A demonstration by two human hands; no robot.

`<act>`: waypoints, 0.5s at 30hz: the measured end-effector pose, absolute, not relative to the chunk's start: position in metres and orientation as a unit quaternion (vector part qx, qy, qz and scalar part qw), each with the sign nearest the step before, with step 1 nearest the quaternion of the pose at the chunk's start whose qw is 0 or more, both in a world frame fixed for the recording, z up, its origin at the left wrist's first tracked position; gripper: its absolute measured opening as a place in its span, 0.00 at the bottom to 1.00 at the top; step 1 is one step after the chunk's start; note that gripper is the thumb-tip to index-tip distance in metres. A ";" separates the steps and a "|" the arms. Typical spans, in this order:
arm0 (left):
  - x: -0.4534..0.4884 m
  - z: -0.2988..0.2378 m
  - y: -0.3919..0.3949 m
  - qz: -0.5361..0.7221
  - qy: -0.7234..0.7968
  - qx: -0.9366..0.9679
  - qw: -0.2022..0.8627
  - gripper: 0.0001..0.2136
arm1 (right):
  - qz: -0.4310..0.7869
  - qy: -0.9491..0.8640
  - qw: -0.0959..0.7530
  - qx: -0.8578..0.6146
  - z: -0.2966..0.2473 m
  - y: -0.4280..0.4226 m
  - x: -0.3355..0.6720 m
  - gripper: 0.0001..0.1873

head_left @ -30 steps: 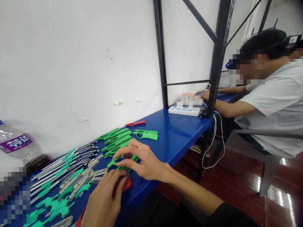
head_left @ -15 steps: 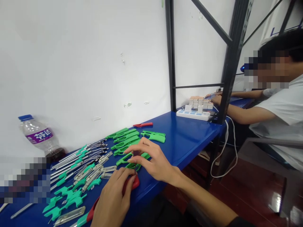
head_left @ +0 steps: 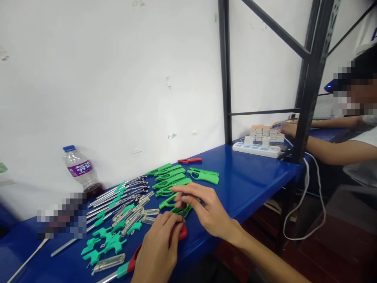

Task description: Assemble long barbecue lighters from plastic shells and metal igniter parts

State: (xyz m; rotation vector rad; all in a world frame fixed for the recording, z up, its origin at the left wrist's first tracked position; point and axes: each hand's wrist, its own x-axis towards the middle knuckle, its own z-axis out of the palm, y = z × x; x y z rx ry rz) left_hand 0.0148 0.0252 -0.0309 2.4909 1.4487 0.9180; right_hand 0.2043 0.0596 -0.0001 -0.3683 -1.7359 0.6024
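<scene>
My left hand (head_left: pixel 159 251) lies on a long lighter-like tool with a red handle (head_left: pixel 179 232) near the front edge of the blue table (head_left: pixel 250 184), fingers curled over it. My right hand (head_left: pixel 206 210) hovers just beyond, thumb and fingertips pinching a small thin dark part (head_left: pixel 183 210) above the red handle. Under the right hand lie green plastic handle shells (head_left: pixel 169 202). More green shells (head_left: pixel 171 177) lie in a row further back.
Metal rods with green fittings (head_left: pixel 118 192), clear plastic pieces (head_left: pixel 132 216) and small green triggers (head_left: pixel 103 245) cover the table's left. A water bottle (head_left: pixel 79 169) stands by the wall. A red shell (head_left: pixel 190 160), power strip (head_left: pixel 256 149), black rack post (head_left: pixel 306 90) and a seated co-worker (head_left: pixel 353 141) are right.
The camera has swung left, so the bottle and more table show. My right hand has closed to a pinch nearer the red handle; my left hand stays on it.
</scene>
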 end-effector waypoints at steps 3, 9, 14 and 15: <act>0.017 -0.030 0.023 0.299 0.485 0.820 0.057 0.12 | 0.279 -0.723 0.604 -0.187 -0.002 0.063 0.203 0.15; 0.017 -0.029 0.023 0.296 0.489 0.818 0.061 0.12 | 0.235 -0.736 0.600 -0.209 0.000 0.059 0.198 0.11; 0.018 -0.029 0.022 0.289 0.496 0.816 0.073 0.12 | 0.220 -0.740 0.598 -0.217 0.000 0.058 0.196 0.10; 0.018 -0.028 0.021 0.286 0.501 0.813 0.077 0.12 | 0.220 -0.738 0.599 -0.219 0.000 0.059 0.196 0.09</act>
